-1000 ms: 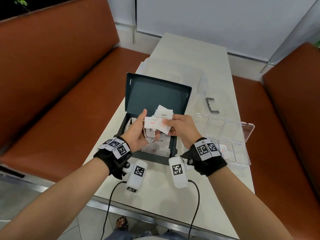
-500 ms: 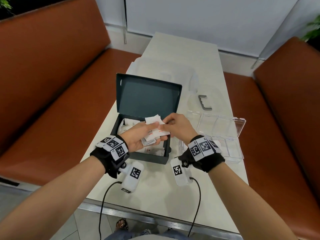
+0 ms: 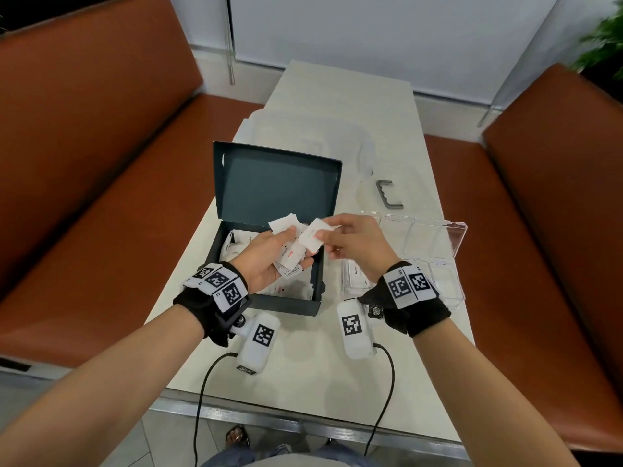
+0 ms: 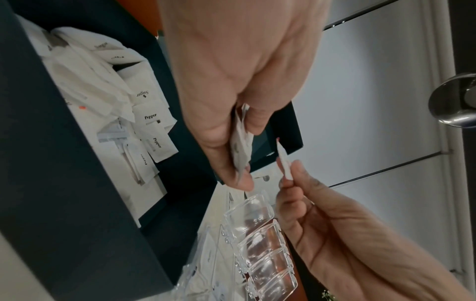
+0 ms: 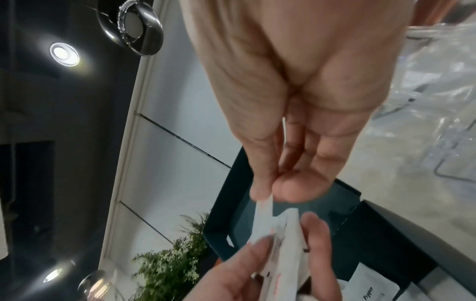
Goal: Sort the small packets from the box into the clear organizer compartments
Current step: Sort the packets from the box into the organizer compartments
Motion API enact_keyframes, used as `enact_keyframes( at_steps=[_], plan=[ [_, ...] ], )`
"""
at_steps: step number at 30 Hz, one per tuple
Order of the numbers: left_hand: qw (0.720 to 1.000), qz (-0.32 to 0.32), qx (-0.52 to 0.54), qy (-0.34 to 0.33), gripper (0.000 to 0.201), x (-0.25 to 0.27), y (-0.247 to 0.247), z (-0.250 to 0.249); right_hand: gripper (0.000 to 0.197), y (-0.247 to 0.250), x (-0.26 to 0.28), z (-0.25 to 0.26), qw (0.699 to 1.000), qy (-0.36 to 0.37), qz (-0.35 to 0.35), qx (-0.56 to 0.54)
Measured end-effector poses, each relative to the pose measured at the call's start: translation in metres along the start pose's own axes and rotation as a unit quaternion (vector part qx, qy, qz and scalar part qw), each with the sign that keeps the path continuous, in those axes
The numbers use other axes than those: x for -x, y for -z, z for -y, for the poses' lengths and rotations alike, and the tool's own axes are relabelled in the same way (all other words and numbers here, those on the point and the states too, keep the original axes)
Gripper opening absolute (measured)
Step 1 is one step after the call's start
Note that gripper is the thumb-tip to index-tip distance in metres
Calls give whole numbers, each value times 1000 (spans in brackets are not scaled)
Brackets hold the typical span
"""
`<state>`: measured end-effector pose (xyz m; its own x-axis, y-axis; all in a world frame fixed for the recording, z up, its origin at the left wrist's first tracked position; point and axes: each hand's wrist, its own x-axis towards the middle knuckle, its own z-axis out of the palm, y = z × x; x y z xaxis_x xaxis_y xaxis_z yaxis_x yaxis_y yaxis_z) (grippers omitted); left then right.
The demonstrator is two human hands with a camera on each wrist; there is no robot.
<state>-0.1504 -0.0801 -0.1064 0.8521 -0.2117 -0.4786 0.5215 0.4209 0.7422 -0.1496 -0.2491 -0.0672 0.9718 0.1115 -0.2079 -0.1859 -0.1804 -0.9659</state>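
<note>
A dark box (image 3: 232, 210) with its lid up stands on the white table, with several white packets (image 3: 290, 291) (image 4: 152, 122) inside. Above the box my left hand (image 3: 269, 254) (image 4: 237, 130) holds a fanned bunch of packets (image 3: 293, 261) (image 5: 285, 230). My right hand (image 3: 340, 237) (image 5: 270, 193) pinches one white packet (image 3: 312, 239) (image 4: 284, 165) (image 5: 264, 211) by its edge, just right of the bunch. The clear organizer (image 3: 448, 281) (image 4: 260, 244) lies open to the right of the box; a front compartment holds a packet (image 3: 357, 274).
A grey metal bracket (image 3: 387, 193) and clear plastic wrapping (image 3: 303, 133) lie behind the box. Brown benches (image 3: 101, 197) run along both sides of the narrow table (image 3: 320, 365). Cables hang over its front edge.
The right hand has drawn one packet out of the left hand's bunch and to the right. Both hands have shifted slightly; the camera has turned a little.
</note>
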Motion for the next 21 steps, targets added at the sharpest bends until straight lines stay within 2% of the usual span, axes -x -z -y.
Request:
enact_keyframes(
  at_steps=[2,3,10,16,21],
  plan=[
    [1000,-1,-20,2,30,-1,0,1,28,-8,3,0,997,-4,55,47],
    [1000,3,-25,5,31,0,-1,1,31,-13,4,-1,995,-4,61,76],
    [999,-5,32,-5,32,2,-9,6,27,-30,5,-11,986,25,-20,166],
    [998,-13,52,-37,32,-1,-22,12,6,-25,6,-13,988,-9,0,156],
    [997,-18,40,-56,33,-5,-36,16,17,-16,13,-16,993,-7,-27,115]
  ],
)
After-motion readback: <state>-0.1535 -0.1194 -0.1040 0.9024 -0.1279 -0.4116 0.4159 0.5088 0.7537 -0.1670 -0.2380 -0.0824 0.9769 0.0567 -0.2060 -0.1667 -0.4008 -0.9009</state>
